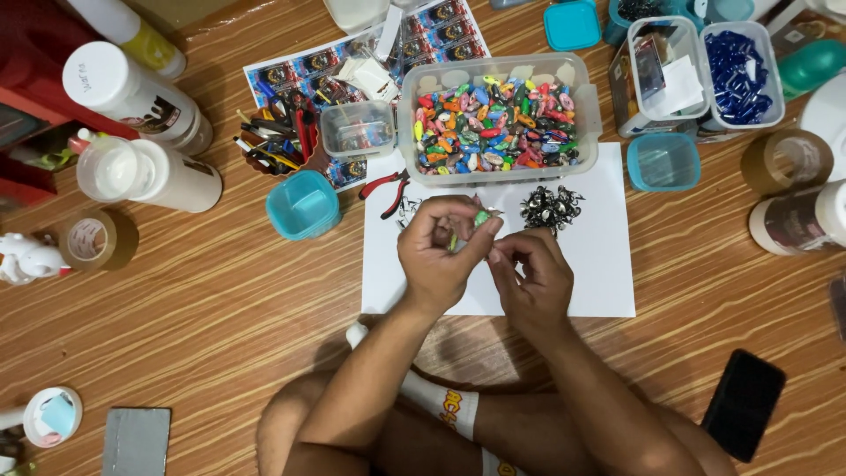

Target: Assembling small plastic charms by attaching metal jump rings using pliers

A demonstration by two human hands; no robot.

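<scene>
From the head view I see both hands raised just above a white paper sheet (599,282) that lies on the wood-grain floor (203,300). The left hand (441,251) has its fingers curled together and pinches a small light-green plastic piece (483,219) between thumb and fingertips; the piece looks rounded and glossy, only partly visible past the fingers, and something thin and pale green shows below it inside the hand, too hidden for me to tell what it is. The right hand (533,282) sits just beside the left, its fingers bent inward toward the same spot, closed on something too small for me to make out. The green piece sits over the upper middle of the sheet, just in front of a clear rectangular plastic tub (586,132) filled with many small multicoloured pieces of similar shape. To the right of the hands a heap of small dark metal clips (551,207) rests on the paper. Red-handled pliers (388,189) lie at the sheet's upper left corner, near a turquoise plastic cup (304,204). A black phone (743,404) lies on the floor well apart, at lower right
</scene>
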